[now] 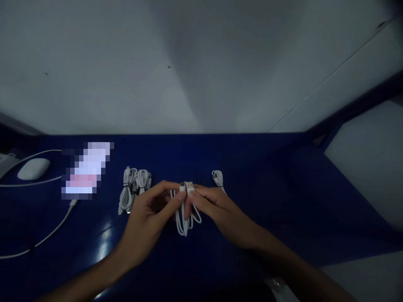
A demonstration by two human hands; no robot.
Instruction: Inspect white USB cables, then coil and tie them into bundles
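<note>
Near the middle of the blue table, both my hands grip a white USB cable [181, 226] that hangs in loose loops below the fingers. My left hand [154, 209] is closed, thumb and fingers pinching one white plug end. Right beside it, my right hand [217, 205] pinches another plug, whose metal tip points up. The two plugs sit side by side, close together. Behind my left hand lie two bundled white cables [126, 195], at least one bound with a black tie. Beyond my right hand is another tied white cable [217, 178], partly covered by that hand.
On the left, a phone [86, 172] with a lit, blurred screen has a white charging cord [59, 228] plugged in. A white rounded case [34, 168] lies farther left. A pale wall [126, 84] rises behind the blue tabletop [267, 180]. Something clear and shiny [277, 287] shows at the bottom edge.
</note>
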